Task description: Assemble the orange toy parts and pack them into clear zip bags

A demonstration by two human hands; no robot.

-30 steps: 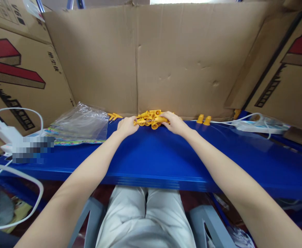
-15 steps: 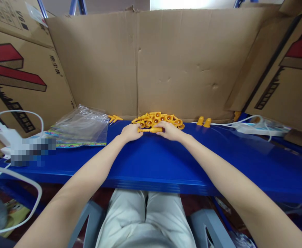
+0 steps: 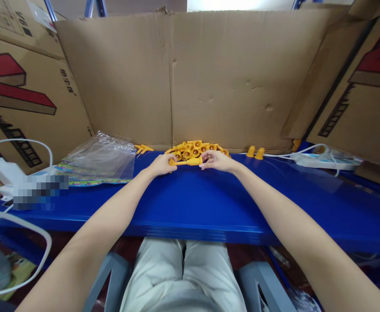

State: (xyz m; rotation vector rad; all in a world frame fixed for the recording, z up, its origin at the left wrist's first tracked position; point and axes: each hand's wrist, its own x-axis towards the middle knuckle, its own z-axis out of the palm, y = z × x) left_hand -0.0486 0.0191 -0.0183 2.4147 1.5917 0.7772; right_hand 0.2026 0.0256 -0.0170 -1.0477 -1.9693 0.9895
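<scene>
1. From my end, the left hand [image 3: 162, 164] grips the tool [image 3: 190, 162] by its left end, just in front of the pile [image 3: 194, 152].
2. The right hand [image 3: 217, 160] pinches the tool's wide end with its fingertips; they sit farther right than half a second ago, uncovering more of that end.
3. I judge that both ends are under control, with the work centred there.
4. Right of the pile stand two cups [image 3: 250, 151]; left of it lie small pieces [image 3: 144, 148], then bags [image 3: 102, 162].
</scene>
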